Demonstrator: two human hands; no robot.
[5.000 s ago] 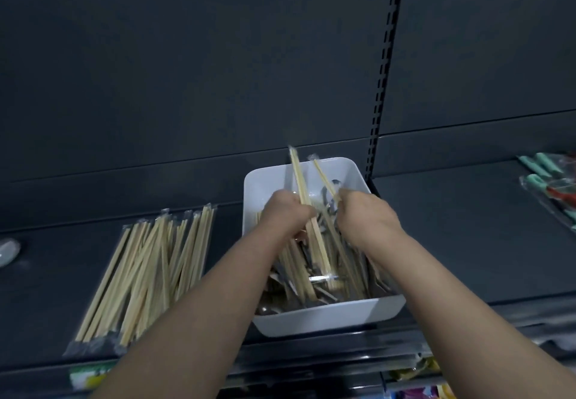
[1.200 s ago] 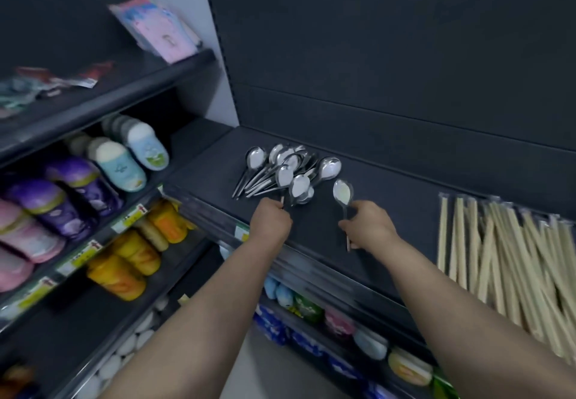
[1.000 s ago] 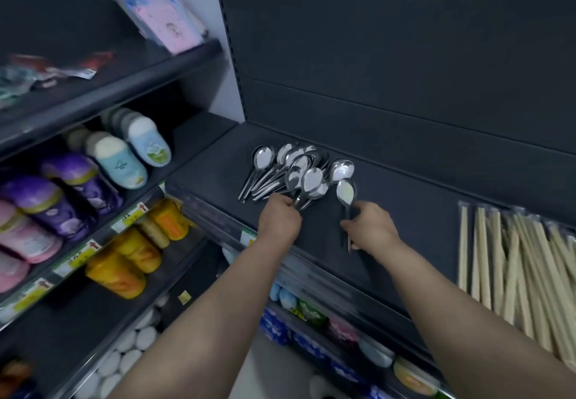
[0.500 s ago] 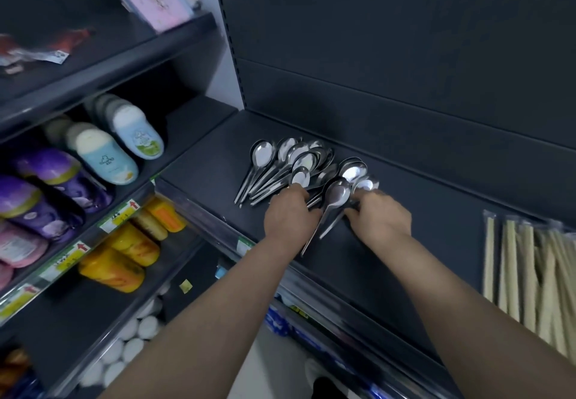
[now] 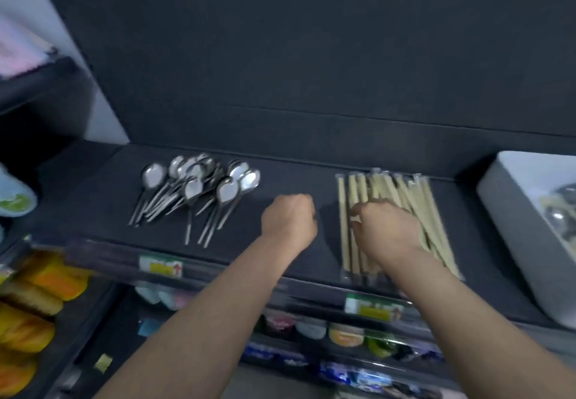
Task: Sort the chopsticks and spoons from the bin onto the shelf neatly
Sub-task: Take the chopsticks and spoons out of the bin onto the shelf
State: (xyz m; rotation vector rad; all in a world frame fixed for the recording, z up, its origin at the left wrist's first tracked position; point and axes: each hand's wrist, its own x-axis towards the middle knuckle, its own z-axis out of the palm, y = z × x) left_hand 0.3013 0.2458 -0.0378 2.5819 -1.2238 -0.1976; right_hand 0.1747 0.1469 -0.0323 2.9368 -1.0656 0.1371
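place: shop | evidence: dark display shelf (image 5: 93,211), price labels (image 5: 160,266), packaged goods (image 5: 346,334) below

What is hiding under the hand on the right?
Under the right hand lies the pile of wrapped chopsticks on the dark shelf. The hand covers the pile's middle, so what its fingers touch is hidden.

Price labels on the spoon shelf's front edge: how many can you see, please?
2: the left label sits below the spoons; the right label sits below the chopsticks. Others may be hidden.
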